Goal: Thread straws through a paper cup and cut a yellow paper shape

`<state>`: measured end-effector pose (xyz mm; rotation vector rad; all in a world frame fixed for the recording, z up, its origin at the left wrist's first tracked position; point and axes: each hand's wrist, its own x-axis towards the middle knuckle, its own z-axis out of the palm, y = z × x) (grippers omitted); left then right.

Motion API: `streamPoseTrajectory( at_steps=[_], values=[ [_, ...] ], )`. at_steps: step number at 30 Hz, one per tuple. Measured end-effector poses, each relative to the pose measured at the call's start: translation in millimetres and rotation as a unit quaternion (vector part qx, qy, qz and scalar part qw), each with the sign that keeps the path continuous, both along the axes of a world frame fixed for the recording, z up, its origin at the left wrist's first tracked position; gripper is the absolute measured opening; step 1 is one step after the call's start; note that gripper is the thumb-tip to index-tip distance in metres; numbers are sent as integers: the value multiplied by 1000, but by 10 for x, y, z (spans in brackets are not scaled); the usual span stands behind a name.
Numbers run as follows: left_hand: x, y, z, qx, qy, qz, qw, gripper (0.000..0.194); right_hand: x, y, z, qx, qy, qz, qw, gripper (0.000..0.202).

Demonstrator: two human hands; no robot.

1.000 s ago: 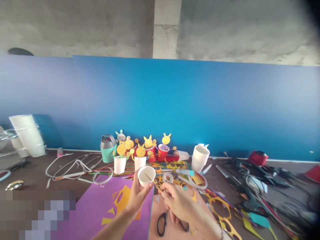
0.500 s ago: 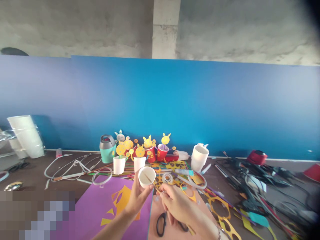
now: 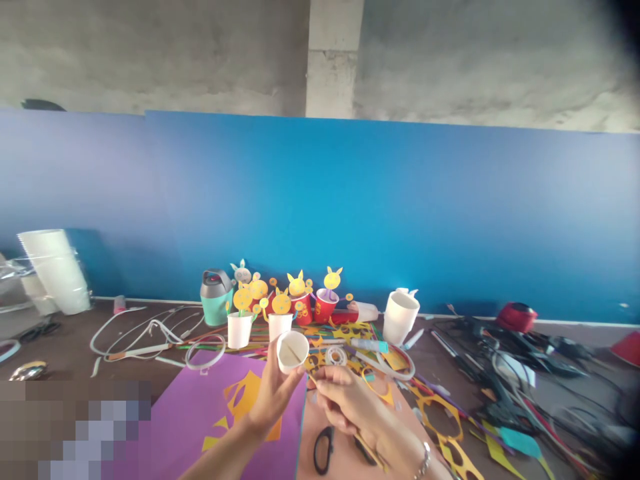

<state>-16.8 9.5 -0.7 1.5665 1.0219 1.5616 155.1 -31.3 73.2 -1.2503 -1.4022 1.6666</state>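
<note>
My left hand [image 3: 273, 393] is wrapped round a white paper cup [image 3: 293, 351], whose mouth tilts towards me. In my right hand [image 3: 345, 403] is a thin tan stick [image 3: 311, 377]. Its front end reaches into the cup, and its rear end shows below my palm. I cannot tell whether the tip touches the cup's bottom. Black-handled scissors [image 3: 324, 450] lie under my right hand, partly hidden by it. Just behind the cup stand white cups [image 3: 239, 331] and red cups [image 3: 326, 308] with yellow paper animal figures [image 3: 281, 303] rising from them.
A purple sheet [image 3: 185, 407] with yellow paper scraps [image 3: 245, 400] lies at left. Cut-out yellow sheets [image 3: 440, 413], a tape roll [image 3: 335, 357] and a glue gun [image 3: 505, 400] with cables lie right. A teal container [image 3: 217, 307] and a white stack of cups [image 3: 400, 317] stand behind.
My right hand has turned slightly and shifted a little, showing more of the stick's rear end and the wrist bracelet. The cup is tilted a bit more, still in my left hand.
</note>
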Motion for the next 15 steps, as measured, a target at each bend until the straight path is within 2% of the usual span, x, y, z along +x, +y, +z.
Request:
streamPoseTrajectory(
  at_steps=[3,6,7,8,10,12,14,15],
  values=[
    [3,16,-4,15,5,-12,1000,55,-44,-73,-23,127,-150,-28,980,11],
    [9,20,1,15,16,-26,999,56,-58,-132,-73,279,-259,-59,923,13],
    [11,17,4,11,17,-28,999,56,-57,-137,-85,301,-267,-66,913,13],
    [13,12,7,6,15,-27,1000,57,-52,-130,-90,297,-261,-67,916,12],
    [15,1,12,-8,4,-16,1000,58,-34,-86,-76,210,-203,-53,955,12],
    [16,-6,11,-22,-7,-9,1000,59,-6,-13,-39,62,-85,-17,994,10],
    [13,-4,3,-23,-14,-7,1000,58,21,55,-7,-62,44,19,997,10],
    [11,1,-2,-21,-14,-8,1000,57,28,77,-4,-93,87,29,992,10]
  ],
)
